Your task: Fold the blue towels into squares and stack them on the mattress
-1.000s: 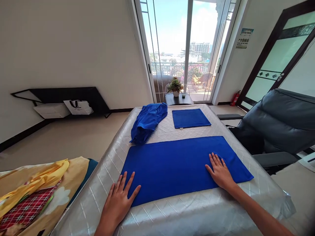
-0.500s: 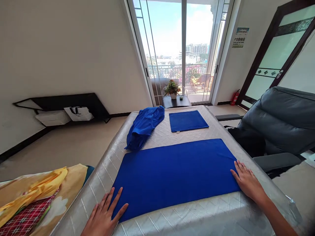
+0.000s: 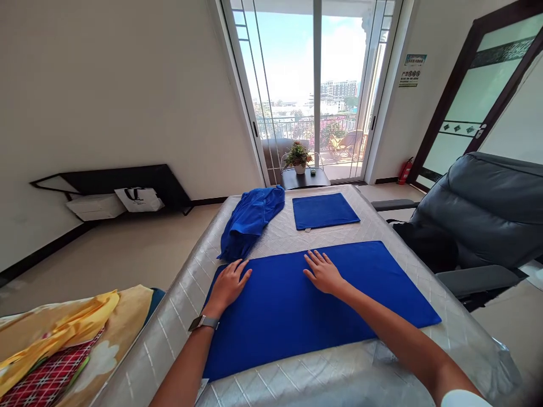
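Both bare hands were open, palms down and fingers lightly spread, with nothing gripped: the left hand (image 3: 229,282) rested at the far left corner of a large blue cloth (image 3: 288,311), and the right hand (image 3: 323,273) lay flat near the middle of its far long edge. The cloth was spread flat beneath the hands and ran out mostly toward the wearer and to the right of the right hand. Its long axis went crosswise, from the left hand's side past the right hand. The left hand was nearer a short end; the right-hand end lay well apart from either palm.

Just beyond the left hand sat a crumpled blue cloth (image 3: 252,217); whether it touched the large one's edge could not be told. Beyond the right hand, apart, lay a smaller flat blue piece (image 3: 326,211), all on a quilted silver mattress (image 3: 275,240).

Half a second earlier, the hands had been at the cloth's two short ends; now both were farther forward and closer together, while the cloth had kept nearly the same outline.
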`<state>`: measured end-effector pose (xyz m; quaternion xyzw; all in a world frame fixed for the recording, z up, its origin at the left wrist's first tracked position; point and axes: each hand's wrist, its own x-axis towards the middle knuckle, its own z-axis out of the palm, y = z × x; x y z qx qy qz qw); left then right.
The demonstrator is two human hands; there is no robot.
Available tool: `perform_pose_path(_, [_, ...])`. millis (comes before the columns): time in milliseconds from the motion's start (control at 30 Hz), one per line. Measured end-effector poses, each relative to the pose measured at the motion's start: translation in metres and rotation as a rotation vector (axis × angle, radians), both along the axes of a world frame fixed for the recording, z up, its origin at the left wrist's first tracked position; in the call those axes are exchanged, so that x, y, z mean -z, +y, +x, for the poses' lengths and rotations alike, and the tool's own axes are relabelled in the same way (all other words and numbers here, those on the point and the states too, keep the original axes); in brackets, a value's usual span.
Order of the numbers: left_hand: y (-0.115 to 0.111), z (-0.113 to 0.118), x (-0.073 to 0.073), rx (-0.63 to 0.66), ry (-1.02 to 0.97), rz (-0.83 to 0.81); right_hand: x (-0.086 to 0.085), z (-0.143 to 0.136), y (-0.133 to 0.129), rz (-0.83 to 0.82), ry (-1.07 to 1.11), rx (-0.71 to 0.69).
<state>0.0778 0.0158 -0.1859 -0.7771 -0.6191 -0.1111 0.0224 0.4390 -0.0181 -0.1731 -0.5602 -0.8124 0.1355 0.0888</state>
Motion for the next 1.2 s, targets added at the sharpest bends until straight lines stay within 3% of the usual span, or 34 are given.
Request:
perform_pose_path(100, [0.003,-0.012,0.013,-0.031,-0.012,0.008,0.012,-0.011,0.012,-0.009,0.011,0.008])
perform_pose_path(200, [0.002,-0.024,0.022,-0.058,-0.012,0.001,0.024,0.014,0.016,0.009,-0.02,0.042])
perform_pose_path(300, [0.004,-0.032,0.025,-0.093,-0.002,-0.038,0.03,0.072,0.017,0.025,-0.094,0.151])
perform_pose_path(467, [0.006,-0.038,0.022,-0.14,0.004,-0.108,0.04,0.187,0.027,0.003,-0.196,0.46])
perform_pose_path(567, [0.006,-0.038,0.019,-0.163,0.0,-0.116,0.052,0.227,0.034,0.001,-0.224,0.572])
perform_pose_path(733, [0.008,-0.037,0.021,-0.181,0.026,-0.143,0.066,0.236,0.039,0.015,-0.217,0.566])
perform_pose_path(1200, [0.006,-0.035,0.024,-0.19,0.027,-0.09,0.068,0.235,0.038,0.003,-0.205,0.582])
